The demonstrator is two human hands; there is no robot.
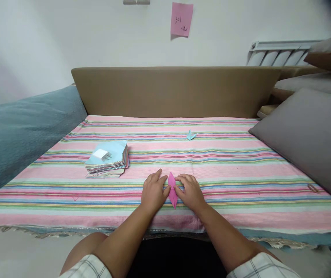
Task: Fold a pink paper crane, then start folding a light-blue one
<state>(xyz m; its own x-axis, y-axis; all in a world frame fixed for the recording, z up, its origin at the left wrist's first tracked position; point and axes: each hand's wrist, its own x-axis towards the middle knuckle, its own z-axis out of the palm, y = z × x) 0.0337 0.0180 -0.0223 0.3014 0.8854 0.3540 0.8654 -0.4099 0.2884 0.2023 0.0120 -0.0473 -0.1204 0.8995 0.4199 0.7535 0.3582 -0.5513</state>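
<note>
A pink sheet folded into a narrow diamond, an origami paper (171, 180), lies on the striped cloth with its points toward and away from me. My left hand (153, 193) rests at its left edge, thumb pressed on the paper and the other fingers stretched forward. From the right side, my right hand (191, 192) grips the same paper with thumb and index finger, the other fingers curled. Farther back on the cloth sits a small light-blue folded paper (191, 135), apart from both hands.
To the left is a stack of square paper sheets (107, 170) with a white plug adapter (101, 154) on top. Grey cushions (307, 135) line the right side, near a small brown ring-like item (313, 188). A brown backrest (171, 92) stands behind; a pink note (181, 19) hangs on the wall.
</note>
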